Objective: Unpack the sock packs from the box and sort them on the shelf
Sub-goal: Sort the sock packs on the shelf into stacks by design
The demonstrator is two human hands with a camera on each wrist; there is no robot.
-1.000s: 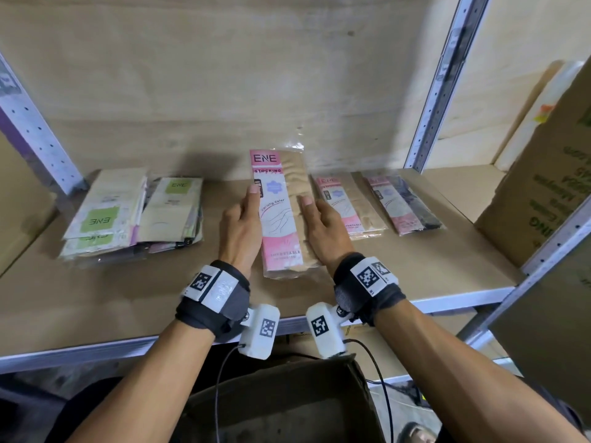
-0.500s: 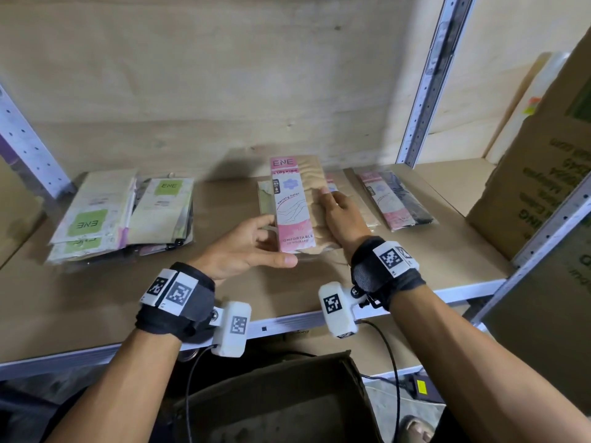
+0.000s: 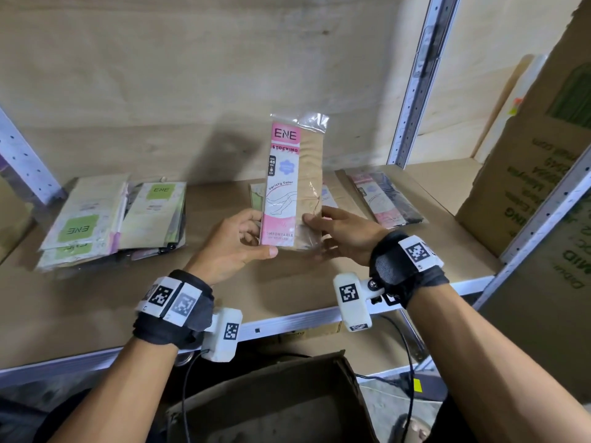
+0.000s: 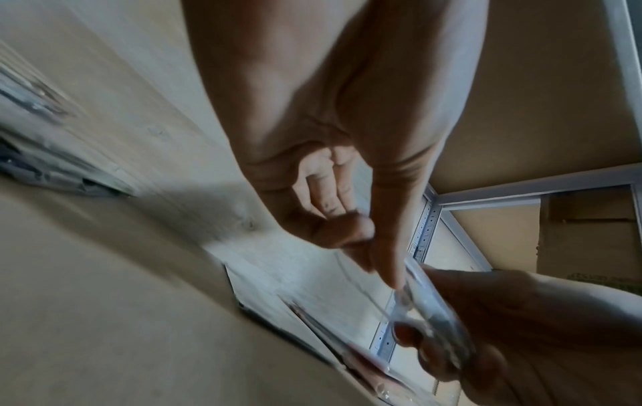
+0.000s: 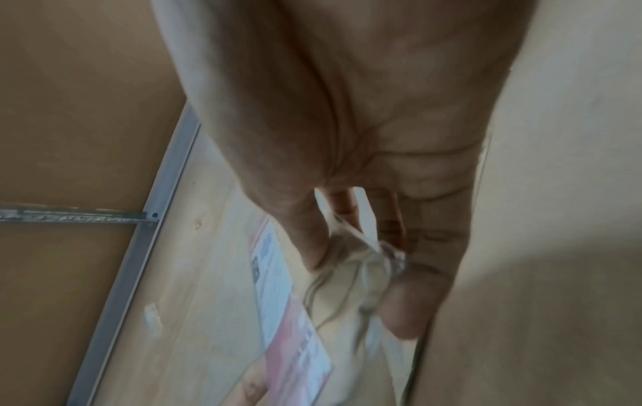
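- The flat clear-plastic stocking pack with the pink "ENE" label and beige hosiery inside stands upright above the brown board shelf, lifted off the board and facing the person; it lies in none of the groups yet.
- The left hand grips the pack's lower left corner, thumb across the front, fingers behind; the right hand pinches the lower right edge, thumb in front and fingers behind; both hands are therefore closed on the same pack.
- Sorted stock on the shelf: a stack of green-labelled cream packs to the left; a pink-labelled beige pack lying directly behind the held one; a pink-labelled pack with dark hosiery further right, near the perforated metal upright.
- The open brown cardboard box sits below the shelf edge; its contents cannot be made out.
- Judgement: the step in hand is reading the label and colour, then placing; the beige contents suggest the beige pink-labelled group behind it.
- Advice: keep both corners held so the limp film does not fold; lower the pack flat, label up, edges squared with the pack beneath; release only once it rests; avoid nudging the neighbouring dark pack.
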